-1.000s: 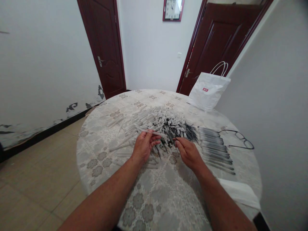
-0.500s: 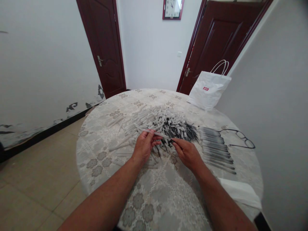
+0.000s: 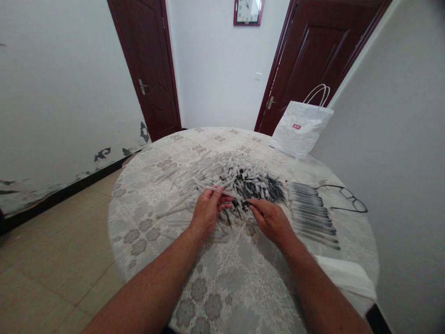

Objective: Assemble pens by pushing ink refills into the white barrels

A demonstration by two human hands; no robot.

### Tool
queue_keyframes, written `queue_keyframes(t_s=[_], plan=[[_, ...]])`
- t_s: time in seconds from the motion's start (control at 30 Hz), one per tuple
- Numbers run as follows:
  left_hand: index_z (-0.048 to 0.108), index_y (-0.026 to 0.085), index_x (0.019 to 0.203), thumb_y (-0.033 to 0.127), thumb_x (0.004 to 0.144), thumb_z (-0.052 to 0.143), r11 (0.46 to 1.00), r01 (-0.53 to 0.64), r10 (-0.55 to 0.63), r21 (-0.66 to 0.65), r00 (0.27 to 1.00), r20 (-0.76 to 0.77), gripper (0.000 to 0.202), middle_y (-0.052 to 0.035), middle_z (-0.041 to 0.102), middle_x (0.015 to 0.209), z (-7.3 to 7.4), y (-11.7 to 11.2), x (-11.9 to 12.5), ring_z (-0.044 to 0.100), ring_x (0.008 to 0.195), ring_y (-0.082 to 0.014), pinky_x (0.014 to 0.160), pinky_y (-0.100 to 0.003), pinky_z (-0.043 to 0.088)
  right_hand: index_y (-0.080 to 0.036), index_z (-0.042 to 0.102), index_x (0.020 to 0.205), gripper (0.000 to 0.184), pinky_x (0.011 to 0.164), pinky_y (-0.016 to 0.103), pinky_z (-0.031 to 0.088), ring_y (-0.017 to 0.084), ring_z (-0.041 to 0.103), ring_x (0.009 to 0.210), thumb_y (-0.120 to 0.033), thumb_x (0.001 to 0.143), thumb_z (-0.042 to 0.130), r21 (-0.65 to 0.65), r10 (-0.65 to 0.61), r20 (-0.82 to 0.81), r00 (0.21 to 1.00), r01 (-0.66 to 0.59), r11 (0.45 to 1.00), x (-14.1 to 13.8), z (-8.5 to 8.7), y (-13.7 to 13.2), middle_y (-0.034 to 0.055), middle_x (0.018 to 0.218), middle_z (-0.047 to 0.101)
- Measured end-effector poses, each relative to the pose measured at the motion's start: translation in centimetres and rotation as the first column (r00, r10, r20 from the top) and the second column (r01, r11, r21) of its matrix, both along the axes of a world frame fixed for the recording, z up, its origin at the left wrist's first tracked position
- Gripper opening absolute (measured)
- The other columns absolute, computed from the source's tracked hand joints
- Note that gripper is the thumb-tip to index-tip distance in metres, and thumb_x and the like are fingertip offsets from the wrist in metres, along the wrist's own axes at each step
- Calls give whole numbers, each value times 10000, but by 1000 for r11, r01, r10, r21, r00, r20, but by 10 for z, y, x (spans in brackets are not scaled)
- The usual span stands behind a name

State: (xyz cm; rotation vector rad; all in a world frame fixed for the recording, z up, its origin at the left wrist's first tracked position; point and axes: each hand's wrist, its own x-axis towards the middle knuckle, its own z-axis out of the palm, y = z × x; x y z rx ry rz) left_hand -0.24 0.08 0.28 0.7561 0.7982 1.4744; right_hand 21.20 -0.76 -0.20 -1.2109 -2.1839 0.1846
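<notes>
My left hand (image 3: 205,212) is closed in a pinch on a slim whitish pen barrel (image 3: 229,194), which points right toward my other hand. At the barrel's right end my right hand (image 3: 273,222) is closed on a small dark pen part, mostly hidden by the fingers; I cannot tell its exact kind. Just beyond both hands spreads a loose pile of white pen parts (image 3: 205,172), with short white caps and barrels among them. Thin black pieces (image 3: 274,189) like refills lie on its right side. A row of pens with dark ends (image 3: 311,211) lies to the right.
The round table has a patterned cloth (image 3: 222,273). Black-framed glasses (image 3: 358,204) rest by the right edge, and a white paper bag (image 3: 301,130) stands at the back right. Something white and folded (image 3: 344,276) lies near my right forearm.
The view has shifted very slightly. Both hands stay in nearly the same place, with the barrel still between them.
</notes>
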Motion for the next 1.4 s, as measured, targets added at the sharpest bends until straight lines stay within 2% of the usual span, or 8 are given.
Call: queue_keyframes(t_s=[0.27,0.57,0.7,1.0,1.1,1.2,1.3,1.4], plan=[[595,162,924,453,815,744,1000,16,-16,-7,999,-46,345,-66,730,901,-3,0,0,722,757,-173,654,-298,609,-220,687,1214,309,874,331,519,219,687,949,-287,996,479,20,5,22,1000,-6,1000,0,2,-2,91,1064,738],[637,158,945,428,802,763,995,80,-87,-51,985,-150,330,-60,726,816,-3,0,-3,728,730,-186,607,-284,605,-180,720,1106,324,799,301,498,207,657,848,-136,894,479,38,10,77,997,-13,999,6,13,-6,85,922,712],[647,155,925,442,798,762,996,77,-85,-52,981,-172,334,-67,730,815,-3,0,-4,721,703,-182,603,-290,603,-211,695,1208,346,828,297,510,207,689,900,-174,936,484,2,31,146,989,-32,999,11,14,-5,81,1006,745],[655,138,885,431,802,750,999,7,-17,-54,981,-193,319,-72,713,796,-3,1,-4,700,677,-176,591,-295,600,-255,636,1328,396,896,322,534,222,723,1023,-206,964,488,-73,81,121,989,-73,995,13,14,-7,61,1185,747],[663,140,889,447,789,760,997,50,-59,-51,979,-196,337,-63,703,797,-2,-1,-4,680,649,-161,580,-290,595,-242,604,1358,428,884,318,534,207,729,982,-175,966,447,-125,130,75,989,-120,985,12,16,-8,53,1104,769],[667,149,915,442,778,776,989,132,-144,-70,969,-201,341,-61,706,812,0,-4,-2,672,643,-156,586,-294,596,-233,670,1257,344,897,336,526,220,721,988,-240,968,484,-131,117,-13,993,-118,984,7,20,-9,68,1098,765],[673,150,914,432,783,778,974,211,-225,-87,951,-212,328,-70,717,813,0,-7,0,678,652,-160,598,-288,590,-213,718,1136,282,894,355,523,234,707,984,-304,951,526,-168,-2,-218,976,-36,985,-1,20,-11,84,1087,760],[685,148,908,426,784,780,959,266,-281,-96,934,-222,319,-66,715,756,-1,-10,4,679,642,-163,600,-278,577,-204,724,1084,304,732,325,535,220,697,851,-396,955,526,-343,-205,-517,831,18,939,-12,13,-10,79,976,761]])
